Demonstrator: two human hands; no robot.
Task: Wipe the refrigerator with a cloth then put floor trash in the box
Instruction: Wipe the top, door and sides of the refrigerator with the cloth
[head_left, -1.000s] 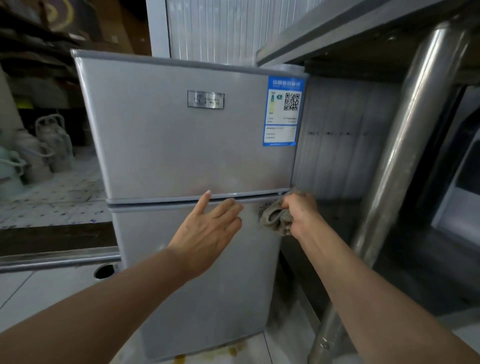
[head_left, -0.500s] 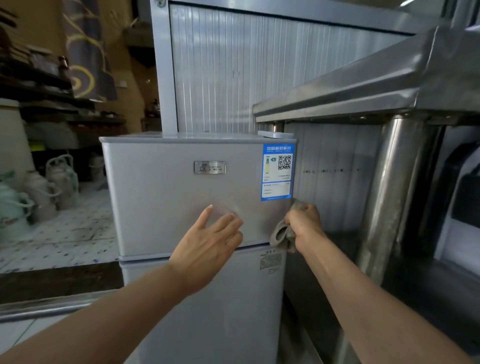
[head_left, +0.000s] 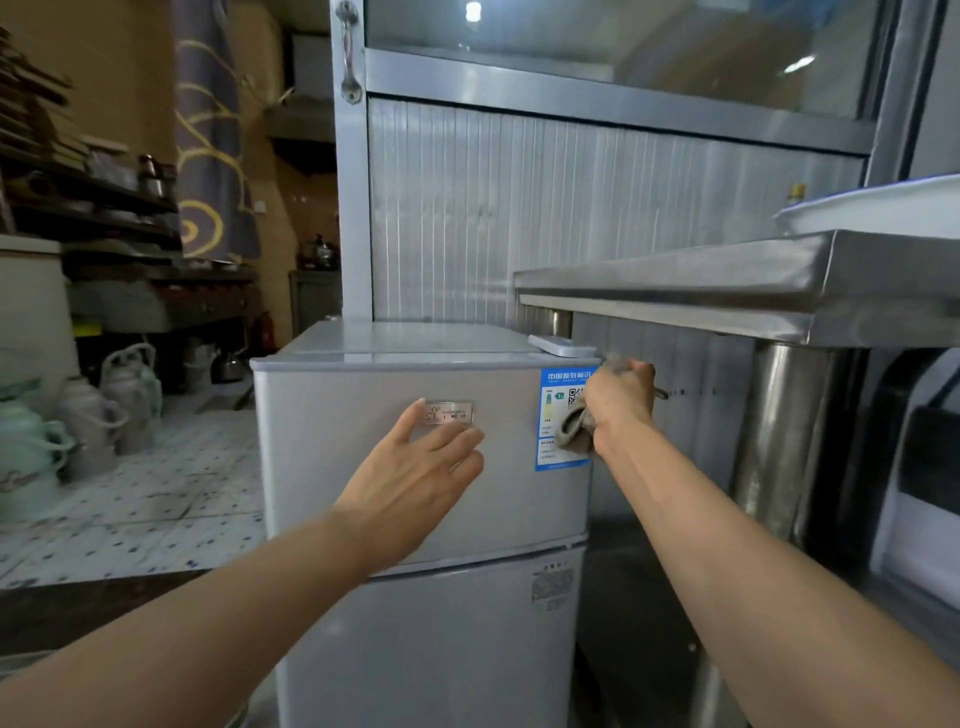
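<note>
A small silver two-door refrigerator (head_left: 332, 467) stands in front of me, with a blue energy label (head_left: 550, 415) at the upper door's right edge. My right hand (head_left: 621, 402) grips a bunched grey cloth (head_left: 574, 431) and presses it against that label near the door's top right corner. My left hand (head_left: 415, 473) lies flat and open on the upper door, its fingers just below the small metal nameplate (head_left: 447, 413). No floor trash or box is in view.
A stainless steel table (head_left: 727, 291) with a thick round leg (head_left: 779, 441) stands close to the refrigerator's right side. A ribbed metal wall (head_left: 519, 208) rises behind. To the left, several thermos jugs (head_left: 88, 415) sit on a tiled floor below dark shelves.
My right hand has slid the cloth up the right edge, from the seam between the doors to the top corner. My view has tilted up, showing the refrigerator's top. My left hand stays flat on the door.
</note>
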